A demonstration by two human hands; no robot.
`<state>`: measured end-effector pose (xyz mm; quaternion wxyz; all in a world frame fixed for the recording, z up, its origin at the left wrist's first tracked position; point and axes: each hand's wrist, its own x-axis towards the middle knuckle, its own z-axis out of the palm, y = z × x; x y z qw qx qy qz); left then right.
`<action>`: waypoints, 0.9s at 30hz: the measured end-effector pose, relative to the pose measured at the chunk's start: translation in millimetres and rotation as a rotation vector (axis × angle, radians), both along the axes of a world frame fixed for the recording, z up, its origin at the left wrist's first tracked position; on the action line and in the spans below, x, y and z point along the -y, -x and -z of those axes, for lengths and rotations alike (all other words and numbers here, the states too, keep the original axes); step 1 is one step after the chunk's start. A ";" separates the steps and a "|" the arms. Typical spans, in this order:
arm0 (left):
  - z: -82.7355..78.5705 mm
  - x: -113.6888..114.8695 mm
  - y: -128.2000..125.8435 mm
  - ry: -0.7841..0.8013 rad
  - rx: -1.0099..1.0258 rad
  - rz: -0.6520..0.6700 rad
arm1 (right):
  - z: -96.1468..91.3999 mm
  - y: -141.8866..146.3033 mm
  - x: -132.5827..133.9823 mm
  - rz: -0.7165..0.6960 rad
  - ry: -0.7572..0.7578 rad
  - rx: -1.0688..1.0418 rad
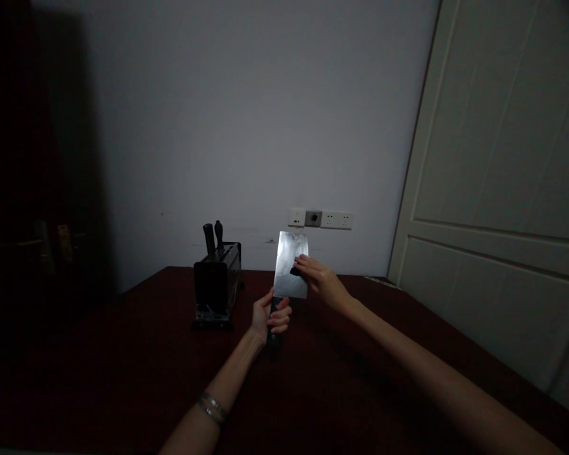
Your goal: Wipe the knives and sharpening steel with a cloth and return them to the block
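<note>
My left hand (268, 316) is wrapped round the black handle of a cleaver (290, 249), whose broad shiny blade points up. Against the blade's right part, my right hand (323, 281) presses a small dark cloth or pad (295, 271); its exact kind is hard to make out in the dim light. The fingers of that hand are closed over the dark piece, which is mostly hidden under them. To the left of the cleaver stands a black knife block (211, 291) with two dark handles sticking up out of it.
A dark red table (308, 392) spreads beneath my arms. Behind it is a pale wall with a row of sockets and switches (320, 218). A white panelled door (497, 189) rises along the right side. At the far left, another door's metal handle (65, 243) shows in shadow.
</note>
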<state>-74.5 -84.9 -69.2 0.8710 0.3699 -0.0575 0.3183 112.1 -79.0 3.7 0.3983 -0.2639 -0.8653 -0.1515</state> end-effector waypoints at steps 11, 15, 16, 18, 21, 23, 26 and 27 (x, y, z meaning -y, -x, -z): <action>-1.8 -3.0 5.6 0.016 0.022 -0.010 | -1.9 23.5 8.4 -0.068 0.002 0.151; -1.4 -1.4 2.5 0.012 -0.011 0.014 | -17.7 21.0 -6.5 0.006 -0.007 0.057; -1.2 -1.3 1.8 0.013 -0.018 0.015 | -15.9 21.7 -5.8 0.010 -0.007 0.044; -0.4 -1.8 0.8 0.014 -0.030 0.017 | -6.1 24.8 1.1 0.002 -0.007 0.052; 0.9 -2.6 -0.4 0.011 -0.035 0.021 | 11.3 29.1 16.2 -0.048 0.001 0.125; 1.2 -2.3 -1.3 0.010 -0.036 0.026 | 14.4 28.8 20.5 -0.071 0.010 0.173; 0.2 -0.4 -2.2 0.012 -0.044 0.048 | 3.1 24.6 13.0 -0.039 0.015 0.166; -0.2 0.2 -2.3 0.013 -0.046 0.054 | -2.0 23.5 8.4 -0.021 0.012 0.148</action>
